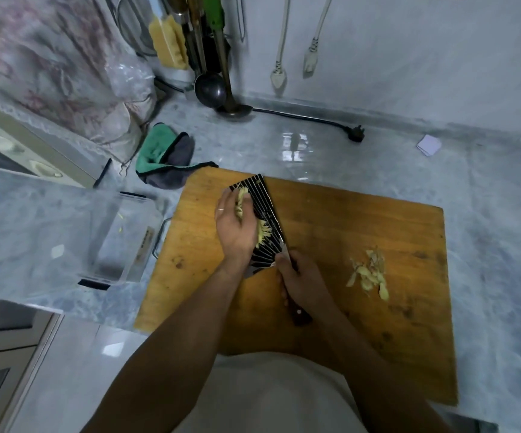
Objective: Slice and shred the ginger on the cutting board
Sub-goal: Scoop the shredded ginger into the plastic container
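A wooden cutting board [346, 232] lies on the marble counter. My right hand [303, 282] grips the dark handle of a cleaver, whose wide striped blade [264, 207] is tilted on its side over the board's left part. Pale yellow ginger shreds [264, 231] lie on the blade face. My left hand [234, 226] presses against the shreds and the blade, its fingers curved around a clump of ginger near the blade's far end. A small heap of ginger peel and scraps [370, 273] lies on the board to the right.
A clear plastic container [118, 239] stands left of the board. A green and grey cloth [167, 157] lies behind the board's left corner. Ladles [221, 89] hang at the back wall, with a black plug and cord [354, 132] on the counter.
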`<action>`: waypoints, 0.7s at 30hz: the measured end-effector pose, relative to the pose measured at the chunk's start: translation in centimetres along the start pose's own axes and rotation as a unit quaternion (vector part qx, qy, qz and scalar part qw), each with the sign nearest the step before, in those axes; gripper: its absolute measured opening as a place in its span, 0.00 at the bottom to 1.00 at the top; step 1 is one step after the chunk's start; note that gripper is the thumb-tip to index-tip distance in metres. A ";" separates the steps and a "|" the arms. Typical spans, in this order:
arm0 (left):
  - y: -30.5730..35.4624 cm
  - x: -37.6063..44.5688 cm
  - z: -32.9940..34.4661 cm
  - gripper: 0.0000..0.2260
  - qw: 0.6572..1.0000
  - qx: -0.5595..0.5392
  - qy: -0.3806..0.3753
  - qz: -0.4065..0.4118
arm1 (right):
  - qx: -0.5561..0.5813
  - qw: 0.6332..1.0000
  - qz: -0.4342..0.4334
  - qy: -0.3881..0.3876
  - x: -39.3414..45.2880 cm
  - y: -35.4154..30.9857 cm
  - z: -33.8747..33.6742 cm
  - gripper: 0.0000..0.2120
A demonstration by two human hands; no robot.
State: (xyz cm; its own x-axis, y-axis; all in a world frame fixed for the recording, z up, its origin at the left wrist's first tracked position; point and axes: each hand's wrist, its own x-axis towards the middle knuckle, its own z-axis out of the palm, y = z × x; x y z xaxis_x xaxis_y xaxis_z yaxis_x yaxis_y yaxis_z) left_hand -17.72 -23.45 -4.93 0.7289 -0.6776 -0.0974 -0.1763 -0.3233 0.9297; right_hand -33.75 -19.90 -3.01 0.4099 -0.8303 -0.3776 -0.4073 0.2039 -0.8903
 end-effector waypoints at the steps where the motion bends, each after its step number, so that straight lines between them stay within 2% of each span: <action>1: 0.3 -0.2 0.1 0.20 1.000 -0.023 0.009 -0.010 | 0.007 1.000 0.007 -0.002 0.0 -0.2 0.1 0.17; 4: 1.2 -0.7 0.1 0.16 0.995 -0.086 0.026 -0.042 | 0.031 0.999 0.025 -0.012 -0.1 -0.9 0.0 0.16; 7: 2.1 -0.9 -0.7 0.15 0.992 -0.111 0.046 -0.040 | 0.055 0.997 0.037 -0.025 -0.6 -1.9 0.1 0.16; 10: 2.9 -0.7 -2.3 0.16 0.996 -0.071 0.059 -0.013 | 0.074 0.996 0.029 -0.043 -1.2 -3.3 0.5 0.16; 15: 3.4 -0.1 -6.9 0.27 0.998 0.016 0.063 0.027 | 0.086 0.994 0.010 -0.070 -2.3 -6.1 3.3 0.15; 19: 2.9 0.8 -11.5 0.27 0.994 0.076 0.055 0.058 | 0.087 0.994 -0.003 -0.072 -3.2 -8.4 7.3 0.15; 21: 2.2 1.5 -14.0 0.24 0.990 0.098 0.061 0.083 | 0.086 0.994 -0.009 -0.068 -3.7 -9.4 9.7 0.15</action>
State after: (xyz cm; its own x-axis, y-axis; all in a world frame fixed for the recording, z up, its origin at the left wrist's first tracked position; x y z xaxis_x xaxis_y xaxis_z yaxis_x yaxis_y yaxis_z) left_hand -7.79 -15.96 1.97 0.7508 -0.6519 0.1059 -0.4166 -0.3431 0.8419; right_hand -23.46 -13.72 4.30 0.5262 -0.7597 -0.3822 -0.2577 0.2858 -0.9230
